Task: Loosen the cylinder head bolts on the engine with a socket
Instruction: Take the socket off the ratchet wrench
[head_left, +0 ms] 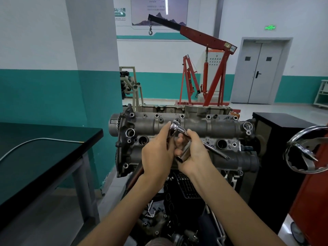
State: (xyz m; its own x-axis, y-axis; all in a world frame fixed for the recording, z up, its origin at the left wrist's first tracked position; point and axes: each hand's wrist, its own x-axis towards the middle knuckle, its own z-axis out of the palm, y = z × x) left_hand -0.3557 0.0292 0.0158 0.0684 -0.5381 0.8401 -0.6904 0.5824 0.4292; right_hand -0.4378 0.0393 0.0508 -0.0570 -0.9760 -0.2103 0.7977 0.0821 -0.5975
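Note:
A grey engine cylinder head [209,125] lies across the middle of the view on a stand, with open bolt holes along its top edge. In front of it my left hand [157,155] holds the chrome ratchet head [174,126] between fingers and thumb. My right hand [194,155] grips a chrome socket [184,153] just below the ratchet head. The ratchet handle [215,150] runs out to the right past my right hand. Both hands are held above the engine, and I cannot tell whether the socket is seated on the ratchet.
A dark-topped table [44,157] with a thin metal tube stands at the left. A black cabinet [276,132] and a red cart with a chrome ring tool [305,150] are at the right. A red engine hoist [209,68] stands behind. Loose parts lie below the engine.

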